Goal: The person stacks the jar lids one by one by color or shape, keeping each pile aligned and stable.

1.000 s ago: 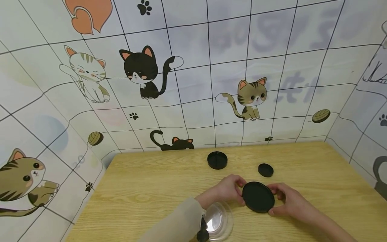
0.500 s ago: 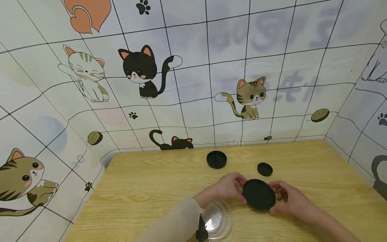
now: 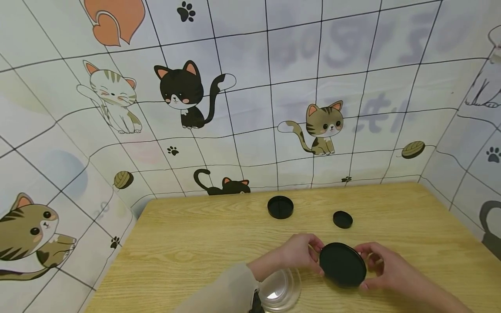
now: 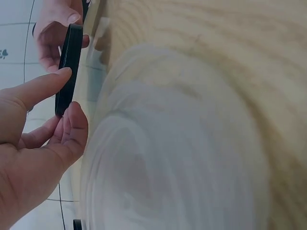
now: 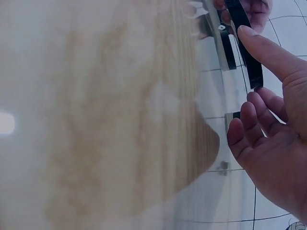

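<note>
2-handed pinch on 1 shallow round black lid [image 3: 342, 265]

Looks light, thin and stiff, most likely plastic; smooth, so perhaps a little slippery across the flat face. Unlikely to crumple under fingertips, though possibly prone to cracking if bent hard, to judge by the thin wall. Best taken by the raised rim at 2 opposite sides, with the face kept bare.

Held much that way: pinched at the left edge between thumb and fingers of the left hand [image 3: 299, 252], and at the right edge likewise by the right hand [image 3: 385, 270]. Lies between the 2, tilted, seemingly off the wooden tabletop [image 3: 195, 239]. Placed to the right of the clear round container [image 3: 287, 288], on the near side of the small black lid [image 3: 342, 219], and nearer and farther right than the high-rimmed black lid [image 3: 280, 207]. Cannot tell the firmness of the squeeze.
</note>
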Demonstrator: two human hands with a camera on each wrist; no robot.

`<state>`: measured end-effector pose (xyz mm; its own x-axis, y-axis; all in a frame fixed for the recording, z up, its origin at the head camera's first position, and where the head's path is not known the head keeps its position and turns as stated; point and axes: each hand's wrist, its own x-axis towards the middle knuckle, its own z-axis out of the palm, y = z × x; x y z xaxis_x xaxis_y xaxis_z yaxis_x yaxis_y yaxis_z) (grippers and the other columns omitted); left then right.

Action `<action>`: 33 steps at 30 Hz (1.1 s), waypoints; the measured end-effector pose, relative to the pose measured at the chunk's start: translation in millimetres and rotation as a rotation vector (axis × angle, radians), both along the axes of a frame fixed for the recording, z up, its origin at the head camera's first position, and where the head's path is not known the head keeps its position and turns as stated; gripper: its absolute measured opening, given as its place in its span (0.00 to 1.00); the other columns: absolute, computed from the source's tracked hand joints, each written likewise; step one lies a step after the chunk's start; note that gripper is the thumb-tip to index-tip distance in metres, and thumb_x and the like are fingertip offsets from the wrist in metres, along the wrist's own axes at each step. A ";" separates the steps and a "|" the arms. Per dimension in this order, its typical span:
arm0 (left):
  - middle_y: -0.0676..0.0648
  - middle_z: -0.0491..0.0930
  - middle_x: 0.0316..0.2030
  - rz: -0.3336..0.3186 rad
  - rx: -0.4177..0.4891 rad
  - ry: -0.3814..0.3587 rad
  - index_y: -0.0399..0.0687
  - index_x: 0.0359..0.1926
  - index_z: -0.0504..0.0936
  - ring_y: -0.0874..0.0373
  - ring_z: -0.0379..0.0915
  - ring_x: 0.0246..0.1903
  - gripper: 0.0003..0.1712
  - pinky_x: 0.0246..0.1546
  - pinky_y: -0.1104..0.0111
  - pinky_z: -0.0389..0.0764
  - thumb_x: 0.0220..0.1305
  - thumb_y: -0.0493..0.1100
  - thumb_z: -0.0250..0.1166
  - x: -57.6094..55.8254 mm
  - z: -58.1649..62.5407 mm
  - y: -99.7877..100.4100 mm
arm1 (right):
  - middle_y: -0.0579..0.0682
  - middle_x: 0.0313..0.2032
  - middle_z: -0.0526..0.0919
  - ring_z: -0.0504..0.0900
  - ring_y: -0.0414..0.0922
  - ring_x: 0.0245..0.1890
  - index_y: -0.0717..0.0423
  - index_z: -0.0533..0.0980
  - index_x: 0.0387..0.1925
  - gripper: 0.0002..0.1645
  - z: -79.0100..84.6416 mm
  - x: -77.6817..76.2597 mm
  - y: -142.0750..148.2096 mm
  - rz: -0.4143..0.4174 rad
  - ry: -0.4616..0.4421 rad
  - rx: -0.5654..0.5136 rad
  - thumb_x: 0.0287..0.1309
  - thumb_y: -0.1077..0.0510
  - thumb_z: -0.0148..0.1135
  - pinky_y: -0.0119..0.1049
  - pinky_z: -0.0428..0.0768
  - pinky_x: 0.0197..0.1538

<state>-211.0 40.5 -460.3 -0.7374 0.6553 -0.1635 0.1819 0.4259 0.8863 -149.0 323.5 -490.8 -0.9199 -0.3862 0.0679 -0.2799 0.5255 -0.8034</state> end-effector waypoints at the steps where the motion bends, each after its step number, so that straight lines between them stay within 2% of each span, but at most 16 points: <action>1: 0.60 0.77 0.33 -0.002 -0.001 0.000 0.40 0.48 0.82 0.71 0.74 0.27 0.29 0.32 0.79 0.77 0.43 0.26 0.82 2.0 -0.4 -0.1 | 0.46 0.40 0.73 0.71 0.38 0.32 0.67 0.73 0.57 0.44 -1.6 1.4 0.2 0.006 0.013 -0.014 0.39 0.59 0.86 0.33 0.71 0.29; 6: 0.59 0.77 0.33 -0.017 -0.008 -0.013 0.40 0.47 0.82 0.71 0.74 0.27 0.29 0.32 0.78 0.77 0.42 0.26 0.82 9.8 -1.0 -2.7 | 0.42 0.37 0.72 0.71 0.40 0.31 0.68 0.73 0.55 0.41 -8.3 8.5 -1.1 0.044 0.043 -0.074 0.38 0.64 0.85 0.34 0.69 0.26; 13: 0.59 0.76 0.33 -0.067 -0.040 -0.004 0.40 0.48 0.81 0.71 0.74 0.27 0.28 0.33 0.79 0.77 0.44 0.27 0.81 12.2 -0.2 -2.4 | 0.49 0.40 0.74 0.70 0.40 0.34 0.68 0.72 0.57 0.43 -6.7 14.7 -4.4 0.023 -0.098 -0.050 0.40 0.61 0.84 0.34 0.71 0.32; 16: 0.58 0.77 0.32 -0.083 -0.072 0.000 0.39 0.47 0.81 0.71 0.74 0.27 0.27 0.34 0.79 0.77 0.45 0.27 0.81 11.7 0.4 0.9 | 0.49 0.40 0.74 0.69 0.40 0.34 0.68 0.72 0.57 0.42 -6.9 15.4 -4.3 0.030 -0.089 -0.023 0.40 0.60 0.84 0.33 0.70 0.33; 23: 0.57 0.76 0.32 -0.089 -0.137 0.009 0.38 0.46 0.80 0.70 0.74 0.26 0.27 0.36 0.80 0.75 0.45 0.28 0.82 13.1 0.2 7.5 | 0.43 0.39 0.74 0.68 0.37 0.33 0.65 0.74 0.56 0.42 -10.8 14.4 -2.3 0.065 -0.043 0.045 0.40 0.56 0.84 0.32 0.70 0.32; 30: 0.57 0.76 0.31 -0.085 -0.128 0.020 0.38 0.45 0.81 0.71 0.74 0.25 0.26 0.37 0.81 0.75 0.43 0.27 0.81 11.0 -1.0 8.9 | 0.40 0.39 0.72 0.67 0.35 0.33 0.65 0.74 0.55 0.41 -13.6 13.0 0.2 0.087 0.062 0.065 0.38 0.60 0.85 0.30 0.70 0.32; 33: 0.57 0.77 0.32 -0.085 -0.126 0.008 0.39 0.46 0.81 0.71 0.75 0.26 0.26 0.37 0.80 0.76 0.44 0.27 0.81 9.8 -0.4 7.9 | 0.41 0.40 0.72 0.67 0.35 0.34 0.66 0.74 0.56 0.42 -12.9 12.0 1.0 0.100 0.070 0.068 0.38 0.60 0.85 0.30 0.70 0.33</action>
<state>-201.2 48.5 -460.6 -0.6820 0.6898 -0.2431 0.2285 0.5167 0.8251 -137.0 324.5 -503.7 -0.8705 -0.4817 0.1012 -0.3879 0.5448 -0.7434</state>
